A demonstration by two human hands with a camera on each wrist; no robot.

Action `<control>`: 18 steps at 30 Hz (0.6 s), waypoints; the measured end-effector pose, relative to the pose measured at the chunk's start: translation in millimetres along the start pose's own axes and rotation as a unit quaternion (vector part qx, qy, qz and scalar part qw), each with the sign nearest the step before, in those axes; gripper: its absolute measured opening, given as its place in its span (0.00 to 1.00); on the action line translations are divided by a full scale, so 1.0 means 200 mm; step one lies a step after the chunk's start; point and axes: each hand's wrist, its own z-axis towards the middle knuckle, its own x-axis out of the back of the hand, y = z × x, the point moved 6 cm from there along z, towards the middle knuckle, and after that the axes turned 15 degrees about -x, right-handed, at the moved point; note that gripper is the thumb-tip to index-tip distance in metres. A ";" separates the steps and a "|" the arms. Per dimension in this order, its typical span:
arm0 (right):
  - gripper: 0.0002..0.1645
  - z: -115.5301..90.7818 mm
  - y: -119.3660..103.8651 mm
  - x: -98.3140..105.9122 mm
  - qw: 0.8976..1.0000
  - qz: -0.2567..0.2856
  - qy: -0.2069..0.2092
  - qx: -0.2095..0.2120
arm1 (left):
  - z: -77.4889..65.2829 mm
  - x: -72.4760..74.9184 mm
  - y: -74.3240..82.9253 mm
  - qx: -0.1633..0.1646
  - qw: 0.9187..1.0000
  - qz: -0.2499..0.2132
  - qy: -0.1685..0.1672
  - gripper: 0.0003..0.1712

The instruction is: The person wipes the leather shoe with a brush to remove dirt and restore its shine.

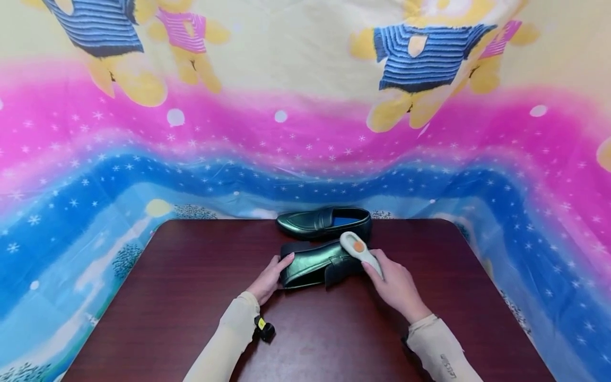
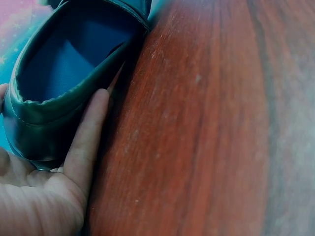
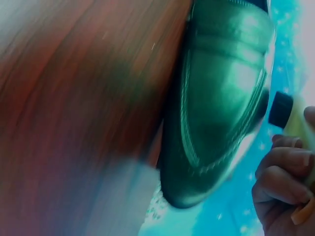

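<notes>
A shiny dark green loafer (image 1: 312, 262) is tilted on its side in the head view, its opening toward me. My left hand (image 1: 269, 278) grips its heel end, thumb on the upper. In the left wrist view the fingers (image 2: 88, 140) lie along the heel, and the blue insole (image 2: 64, 59) shows inside. My right hand (image 1: 396, 284) holds a cream handheld tool (image 1: 355, 245) with an oval head and an orange spot, overlapping the loafer's toe end. A black end piece (image 3: 281, 109) of that tool shows beside the toe in the right wrist view.
A matching loafer (image 1: 307, 222) stands upright behind, near the far edge of the dark red-brown table (image 1: 191, 297). Cloth printed with bears and snowflakes (image 1: 296, 138) hangs close around the table's back and sides. A small black device (image 1: 264, 329) sits by the left cuff.
</notes>
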 end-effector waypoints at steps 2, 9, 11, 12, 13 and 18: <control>0.21 0.00 -0.05 -0.03 1.000 -0.012 -0.002 0.022 | 0.00 0.00 0.00 0.000 1.000 -0.001 0.000 0.43; 0.22 0.00 -0.07 -0.09 0.998 -0.051 0.000 0.048 | -0.01 0.00 -0.01 0.002 1.000 0.002 -0.003 0.44; 0.21 0.00 -0.04 -0.08 0.997 -0.060 0.002 0.047 | -0.01 0.00 -0.01 0.001 1.000 0.001 -0.002 0.45; 0.21 0.00 -0.02 -0.08 0.997 -0.063 0.003 0.045 | -0.01 0.00 -0.01 0.001 1.000 -0.002 -0.002 0.44; 0.21 0.00 0.01 -0.07 0.997 -0.066 0.005 0.041 | -0.01 0.00 -0.01 0.001 1.000 -0.002 -0.002 0.45; 0.21 -0.03 0.15 -0.02 0.997 -0.073 -0.004 0.010 | 0.00 0.00 0.00 0.002 1.000 -0.001 -0.004 0.45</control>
